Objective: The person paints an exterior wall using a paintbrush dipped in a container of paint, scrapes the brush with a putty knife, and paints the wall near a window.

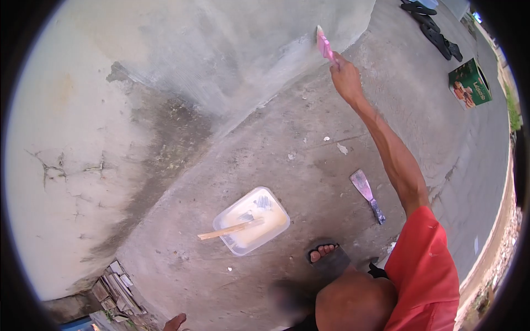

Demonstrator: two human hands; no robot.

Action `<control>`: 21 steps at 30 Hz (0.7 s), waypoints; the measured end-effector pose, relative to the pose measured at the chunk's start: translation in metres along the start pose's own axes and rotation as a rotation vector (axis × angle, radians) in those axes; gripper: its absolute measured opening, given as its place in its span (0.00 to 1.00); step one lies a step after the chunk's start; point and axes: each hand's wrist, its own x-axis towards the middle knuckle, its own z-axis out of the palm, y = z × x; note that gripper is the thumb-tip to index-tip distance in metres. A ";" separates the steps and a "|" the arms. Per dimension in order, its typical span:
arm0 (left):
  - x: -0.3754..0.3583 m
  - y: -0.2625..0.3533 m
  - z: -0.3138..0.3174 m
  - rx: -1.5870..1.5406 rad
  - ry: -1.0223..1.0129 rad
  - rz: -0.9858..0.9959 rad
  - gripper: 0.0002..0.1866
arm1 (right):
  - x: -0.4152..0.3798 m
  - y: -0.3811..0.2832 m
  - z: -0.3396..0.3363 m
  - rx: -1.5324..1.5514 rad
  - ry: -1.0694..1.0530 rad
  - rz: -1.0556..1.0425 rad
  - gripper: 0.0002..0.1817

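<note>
My right hand (347,80) is closed around the pink handle of a paintbrush (324,46), at the far end of my outstretched arm. The brush's pale tip meets the lower part of the grey-white wall (221,44), where wet-looking streaks show. On the floor, a shallow plastic tub (281,220) holds a whitish liquid, and a wooden stick (232,228) leans over its rim. A scraper (366,194) with a pink-stained blade lies below my right forearm. Only a small piece of what seems to be my left hand (175,322) shows at the bottom edge; its fingers are mostly cut off.
My sandalled foot (331,256) stands right of the tub. Stacked tile or wood pieces (118,288) lie in the lower left corner. A green tin (470,84) and dark sandals (433,36) are at upper right. The left wall has cracks (58,165); paint flakes (342,148) dot the floor.
</note>
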 end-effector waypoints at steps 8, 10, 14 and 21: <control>0.039 0.034 -0.013 0.134 0.071 0.174 0.20 | -0.026 -0.065 -0.016 0.162 -0.402 0.022 0.24; 0.007 -0.004 -0.009 0.098 0.096 0.006 0.19 | 0.043 0.016 -0.032 0.151 -0.107 -0.046 0.23; 0.006 -0.016 -0.004 0.068 0.045 -0.044 0.19 | 0.017 -0.011 -0.015 -0.037 0.049 0.035 0.21; 0.062 0.060 -0.003 0.196 0.068 0.291 0.18 | -0.104 -0.114 0.040 0.241 -0.593 -0.225 0.25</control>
